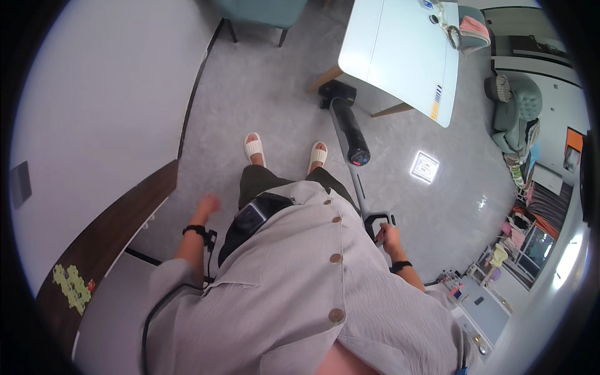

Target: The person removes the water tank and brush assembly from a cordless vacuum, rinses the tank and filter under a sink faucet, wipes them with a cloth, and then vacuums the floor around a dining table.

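My right hand is closed around the loop handle of an upright cordless floor cleaner. Its grey pole leans away from me, and a small lit display shows on its dark body. The black cleaner head rests on the grey floor beside a wooden leg of the white table. At my other side, my left hand hangs blurred next to my hip, near no tool; its fingers are too unclear to read. A black pouch with a device sits at my waist.
A teal chair stands ahead by the white wall. Dark wood panelling runs close on my left. A green sofa with items on it lies to the right, and a grey-topped desk farther back. A ceiling light reflects off the floor.
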### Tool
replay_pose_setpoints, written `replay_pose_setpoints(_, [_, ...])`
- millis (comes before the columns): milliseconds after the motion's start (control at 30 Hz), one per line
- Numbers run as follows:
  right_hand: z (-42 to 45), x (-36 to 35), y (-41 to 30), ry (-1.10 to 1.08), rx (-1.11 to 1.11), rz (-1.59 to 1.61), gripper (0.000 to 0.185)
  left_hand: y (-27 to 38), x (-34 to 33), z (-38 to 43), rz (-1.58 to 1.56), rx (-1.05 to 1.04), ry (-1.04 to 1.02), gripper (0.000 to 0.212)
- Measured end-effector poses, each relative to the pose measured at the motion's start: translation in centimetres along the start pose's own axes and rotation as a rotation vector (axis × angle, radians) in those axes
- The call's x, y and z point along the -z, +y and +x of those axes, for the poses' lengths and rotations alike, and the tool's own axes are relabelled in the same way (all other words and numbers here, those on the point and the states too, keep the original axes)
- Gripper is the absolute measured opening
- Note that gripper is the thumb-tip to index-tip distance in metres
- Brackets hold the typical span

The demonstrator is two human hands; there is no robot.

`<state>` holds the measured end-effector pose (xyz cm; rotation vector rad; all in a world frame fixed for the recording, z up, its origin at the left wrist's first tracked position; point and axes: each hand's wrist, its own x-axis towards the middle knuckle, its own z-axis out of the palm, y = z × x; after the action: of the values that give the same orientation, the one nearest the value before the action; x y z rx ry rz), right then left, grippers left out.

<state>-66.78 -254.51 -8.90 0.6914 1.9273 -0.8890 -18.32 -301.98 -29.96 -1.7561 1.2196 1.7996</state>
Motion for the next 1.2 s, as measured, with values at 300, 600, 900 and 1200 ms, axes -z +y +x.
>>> replay_pose_setpoints(300, [-13.6,-5.8,0.8,0.168,-0.057,-0.301,0.026,9.5,4.7,4.1,-0.060,-0.004,0.069,0.028])
replay_pose_setpoints(600, [-9.3,-7.5,3.7,0.223,0.027,-0.295,0.027,8.7,4.6,4.0,0.120,0.060,-0.030,0.028])
replay_pose_setpoints(900, [1.5,-11.5,-0.6,0.144,0.219,0.296,0.026,12.3,9.1,-1.3,0.205,-0.050,0.059,0.031])
replay_pose_setpoints(1200, [0.0,-13.6,7.6,0.148,0.264,-0.075,0.031,7.9,9.5,-2.9,0.212,-0.114,0.154,0.022])
